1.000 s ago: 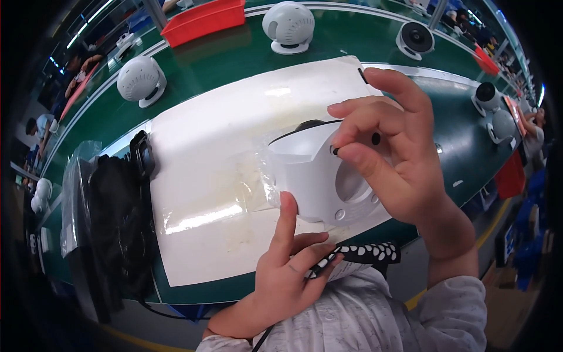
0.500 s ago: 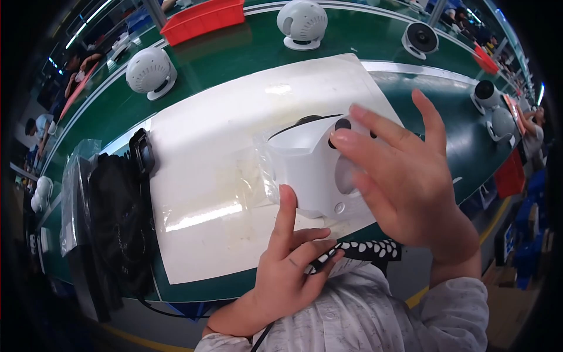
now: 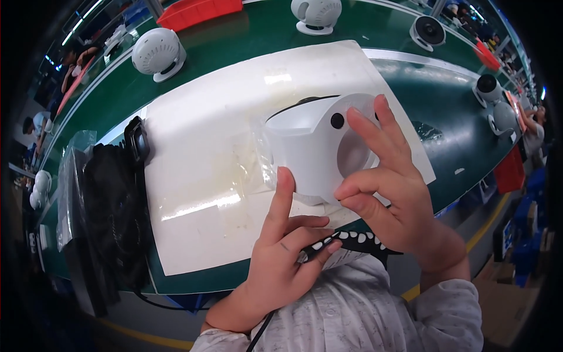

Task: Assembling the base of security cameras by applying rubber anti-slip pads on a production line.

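A white plastic appliance lies on the pale sheet, partly on clear film. Its ring-shaped base faces me and carries a round black pad; another dark spot shows beside my right fingers. My left hand points its index finger up against the appliance's lower edge. The other left fingers are closed on a black strip with white oval spots. At the base's lower rim, my right hand pinches thumb and index finger together, its other fingers raised. Whatever sits in that pinch is too small to make out.
Similar round white appliances stand along the green bench. A red bin is at the back. On the left lie a black bag and clear plastic wrap. Other people sit at far benches.
My right hand has come down and its thumb and index finger have closed at the base's lower rim. The left hand keeps its hold on the strip. The whole view has shifted slightly.
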A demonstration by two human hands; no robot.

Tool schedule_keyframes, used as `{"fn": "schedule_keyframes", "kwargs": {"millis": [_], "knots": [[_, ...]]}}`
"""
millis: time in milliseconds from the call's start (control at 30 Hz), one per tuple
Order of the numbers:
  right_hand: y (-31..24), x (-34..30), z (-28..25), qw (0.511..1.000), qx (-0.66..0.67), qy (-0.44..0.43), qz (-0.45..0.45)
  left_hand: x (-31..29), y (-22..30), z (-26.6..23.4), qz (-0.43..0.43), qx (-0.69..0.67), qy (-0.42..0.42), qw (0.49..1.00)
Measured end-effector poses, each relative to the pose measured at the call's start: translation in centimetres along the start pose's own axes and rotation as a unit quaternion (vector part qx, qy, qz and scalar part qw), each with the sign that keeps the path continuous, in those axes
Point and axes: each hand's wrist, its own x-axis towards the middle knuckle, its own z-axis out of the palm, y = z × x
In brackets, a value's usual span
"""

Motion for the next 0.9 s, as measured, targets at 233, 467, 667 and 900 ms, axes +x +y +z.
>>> {"fn": "schedule_keyframes", "kwargs": {"millis": [233,467,667,900], "knots": [[0.6,-1.9,-0.4,0.997,-0.079,-0.013,-0.021,0.0,0.0,0.1,0.000,-0.001,-0.003,1.000],[-0.9,-3.3,-1.0,0.971,-0.235,0.002,-0.042,0.0,0.3,0.5,-0.001,-0.005,0.003,1.000],[-1.9,-4.8,-1.3,0.999,-0.034,-0.021,0.001,-0.1,0.1,0.6,-0.003,-0.038,0.024,0.999],[0.6,-5.3,0.6,0.996,0.034,0.059,-0.062,0.2,0.0,0.7,0.024,-0.056,0.029,0.998]]}}
